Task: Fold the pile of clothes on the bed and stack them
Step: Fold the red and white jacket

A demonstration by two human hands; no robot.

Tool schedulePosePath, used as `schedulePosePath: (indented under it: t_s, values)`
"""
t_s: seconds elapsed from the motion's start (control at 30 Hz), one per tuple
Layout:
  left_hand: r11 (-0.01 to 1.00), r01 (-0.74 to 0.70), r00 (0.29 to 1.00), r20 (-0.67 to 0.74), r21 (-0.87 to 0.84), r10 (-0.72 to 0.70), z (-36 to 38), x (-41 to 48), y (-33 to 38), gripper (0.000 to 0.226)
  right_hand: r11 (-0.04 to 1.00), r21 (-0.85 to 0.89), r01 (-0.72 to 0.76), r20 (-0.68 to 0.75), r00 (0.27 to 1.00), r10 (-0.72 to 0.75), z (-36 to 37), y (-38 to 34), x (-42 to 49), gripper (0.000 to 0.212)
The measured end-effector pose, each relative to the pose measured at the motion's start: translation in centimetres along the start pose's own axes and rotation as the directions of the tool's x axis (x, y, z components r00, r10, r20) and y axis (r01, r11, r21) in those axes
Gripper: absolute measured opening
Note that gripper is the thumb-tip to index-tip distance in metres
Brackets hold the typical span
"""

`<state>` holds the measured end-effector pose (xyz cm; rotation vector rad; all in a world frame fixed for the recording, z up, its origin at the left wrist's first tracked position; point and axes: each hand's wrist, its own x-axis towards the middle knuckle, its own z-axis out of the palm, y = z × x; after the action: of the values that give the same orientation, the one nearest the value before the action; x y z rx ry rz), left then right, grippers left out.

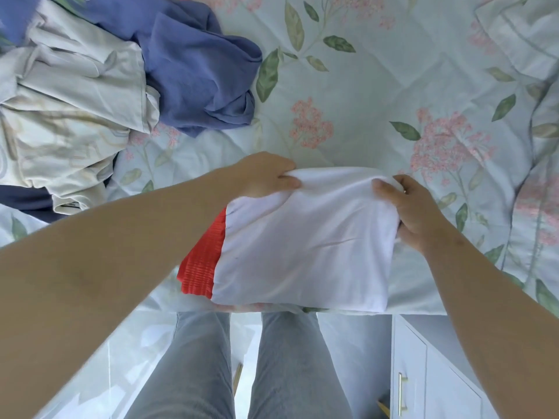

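A white garment, folded into a rough rectangle, lies at the near edge of the bed. A red ribbed garment shows under its left side. My left hand pinches the white garment's far left corner. My right hand grips its far right edge, thumb on top. An unfolded pile sits at the far left: a cream patterned piece, a blue garment and a dark navy piece underneath.
The bed's floral quilt stretches ahead and to the right, with a rumpled fold of it at the far right. A pale cabinet with a gold handle stands at lower right beside my legs.
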<state>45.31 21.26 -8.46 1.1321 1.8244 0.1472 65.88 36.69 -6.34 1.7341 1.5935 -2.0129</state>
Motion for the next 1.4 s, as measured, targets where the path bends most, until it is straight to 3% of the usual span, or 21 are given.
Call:
schedulePosePath:
  t_s: [0.1, 0.13, 0.2, 0.27, 0.37, 0.43, 0.5, 0.6, 0.73, 0.83, 0.87, 0.93, 0.97, 1.07, 1.2, 1.27, 1.33, 1.4]
  values:
    - [0.994, 0.084, 0.995, 0.062, -0.071, -0.079, -0.6, -1.3, -0.9, 0.029, 0.996, 0.082, -0.023, -0.02, 1.0, 0.024, 0.8, 0.0, 0.8, 0.008]
    - [0.991, 0.127, 0.99, 0.069, -0.045, -0.124, -0.4, -1.8, -1.5, 0.028, 0.998, 0.021, -0.055, -0.027, 0.998, 0.056, 1.3, 0.4, 1.1, 0.011]
    - [0.978, 0.203, 0.977, 0.082, -0.049, -0.199, 0.5, -2.6, -2.6, 0.027, 0.984, -0.137, -0.117, -0.03, 0.993, 0.114, 2.6, 1.5, 1.1, 0.037]
    - [0.973, 0.21, 0.972, 0.13, -0.099, -0.197, 0.7, -3.5, -3.1, 0.044, 0.969, -0.228, -0.099, -0.02, 0.995, 0.097, 3.4, 2.4, 0.6, 0.044]
    - [0.982, 0.187, 0.951, 0.257, -0.037, -0.171, 0.1, -4.7, -4.2, 0.04, 0.946, -0.324, -0.014, -0.072, 0.997, -0.01, 2.7, 3.4, -0.1, 0.016]
    - [0.966, 0.245, 0.928, 0.309, -0.084, -0.208, -0.2, -5.2, -5.0, 0.035, 0.94, -0.341, 0.006, -0.133, 0.99, -0.054, 1.9, 3.8, -0.4, 0.005]
    - [0.952, 0.304, 0.934, 0.208, -0.036, -0.29, 0.1, -5.1, -5.2, 0.039, 0.92, -0.392, 0.005, -0.17, 0.982, -0.078, 1.8, 4.2, -0.3, 0.01]
    - [0.921, 0.336, 0.942, -0.086, 0.197, -0.325, 1.7, -4.6, -5.5, 0.039, 0.892, -0.451, -0.04, -0.235, 0.969, -0.075, 2.6, 4.8, -0.4, 0.015]
    - [0.902, 0.406, 0.914, -0.066, 0.148, -0.401, 3.5, -5.0, -6.2, 0.032, 0.883, -0.469, 0.02, -0.241, 0.959, -0.15, 3.1, 4.4, -0.6, 0.017]
    - [0.893, 0.44, 0.885, -0.213, 0.094, -0.414, 4.7, -5.6, -6.2, 0.036, 0.889, -0.455, 0.052, -0.262, 0.946, -0.189, 2.9, 3.8, -0.5, 0.021]
    - [0.894, 0.446, 0.871, -0.246, 0.037, -0.425, 5.0, -5.7, -5.9, 0.039, 0.928, -0.368, 0.057, -0.263, 0.951, -0.163, 3.0, 3.4, -0.3, 0.013]
    - [0.896, 0.442, 0.865, -0.243, -0.04, -0.438, 5.4, -5.5, -5.3, 0.045, 0.982, -0.188, 0.033, -0.221, 0.972, -0.075, 3.4, 2.1, 0.3, 0.032]
    - [0.898, 0.439, 0.871, -0.226, -0.038, -0.436, 5.4, -5.2, -5.1, 0.046, 0.989, -0.146, 0.007, -0.187, 0.982, -0.035, 3.5, 1.4, 1.0, 0.038]
    - [0.891, 0.453, 0.871, -0.193, -0.045, -0.452, 5.0, -4.5, -5.0, 0.042, 0.979, -0.187, -0.087, -0.119, 0.991, 0.065, 3.5, -0.1, 3.0, 0.021]
    - [0.899, 0.433, 0.879, -0.192, -0.066, -0.437, 4.5, -4.6, -5.9, 0.036, 0.977, 0.101, -0.186, 0.05, 0.982, 0.182, 2.3, -1.6, 3.7, 0.018]
    - [0.918, 0.392, 0.898, -0.191, -0.064, -0.397, 4.4, -4.8, -6.1, 0.036, 0.967, 0.092, -0.238, 0.109, 0.968, 0.228, 1.2, -1.6, 3.7, 0.025]
    - [0.931, 0.363, 0.915, -0.17, -0.048, -0.366, 4.2, -4.5, -6.1, 0.038, 0.977, -0.052, -0.205, -0.02, 0.979, 0.205, 0.4, -0.7, 4.1, 0.022]
    - [0.93, 0.365, 0.917, -0.153, -0.046, -0.368, 4.0, -3.9, -5.8, 0.04, 0.959, -0.258, -0.116, -0.279, 0.959, 0.042, -0.4, 0.4, 4.7, 0.015]
